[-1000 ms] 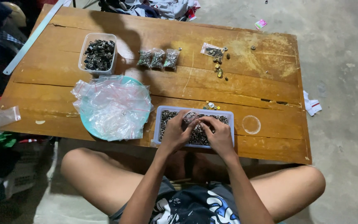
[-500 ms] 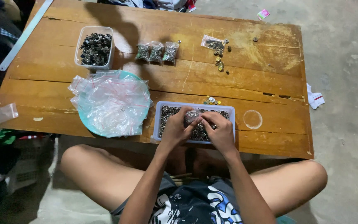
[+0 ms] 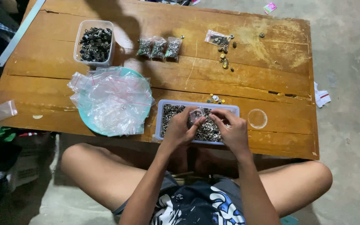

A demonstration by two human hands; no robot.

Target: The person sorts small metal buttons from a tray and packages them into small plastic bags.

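Holding small clear bag [image 3: 197, 113] over grey tray [image 3: 234, 109] | left hand [image 3: 179, 130], right hand [image 3: 233, 131] grips pinching it | hands unmoved since earlier

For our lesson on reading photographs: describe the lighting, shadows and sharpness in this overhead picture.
Head view: light falls unevenly on the wooden table, with a dark shadow across its far edge near the clear tub of dark clips; the left hand and right hand look sharp; the left margin sinks into darkness.

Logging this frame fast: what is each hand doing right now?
Left hand: closed, pinching the small clear plastic bag.
Right hand: closed on the same bag's other side.
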